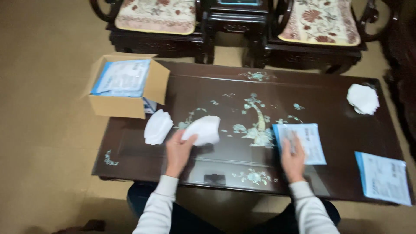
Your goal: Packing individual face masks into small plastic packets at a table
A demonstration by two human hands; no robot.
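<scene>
While the left hand [178,151] pinches a stack of white pads [203,129], the right hand [294,159] lies flat on a blue-and-white packet [303,141].

Left fingers are closed around the lower edge of the white pads, lifting them just above the dark inlaid table [216,91] at centre frame; a second pile of white pads [157,127] rests just left of them. Right fingers are spread open, pressing the packet down at centre right, gripping nothing. An open cardboard box [125,89] with more packets sits at upper left, another white pile [363,99] at upper right, and a further packet [383,177] at lower right.
</scene>
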